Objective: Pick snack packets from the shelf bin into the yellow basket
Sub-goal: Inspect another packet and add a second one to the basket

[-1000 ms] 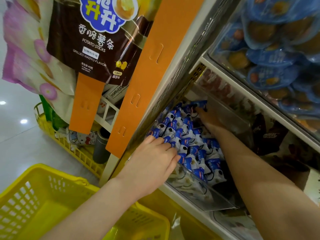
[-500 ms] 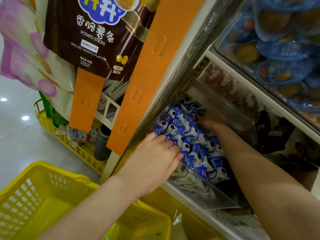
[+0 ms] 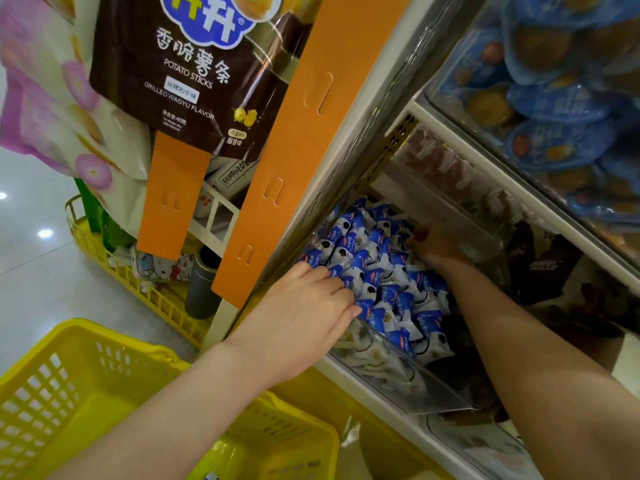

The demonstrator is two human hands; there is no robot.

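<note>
Blue-and-white snack packets [image 3: 377, 271] crowd the bin [image 3: 426, 393]; left hand [image 3: 304, 310] flat on them, right hand [image 3: 438, 249] unclear.

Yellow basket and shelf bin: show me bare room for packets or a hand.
Yellow basket: bare floor between its lattice walls. Shelf bin: crowded, snack packets heaped wall to wall, left hand and right hand among them.

Two hands [image 3: 304, 320], two yellow baskets [image 3: 114, 336], many snack packets [image 3: 381, 268].
</note>
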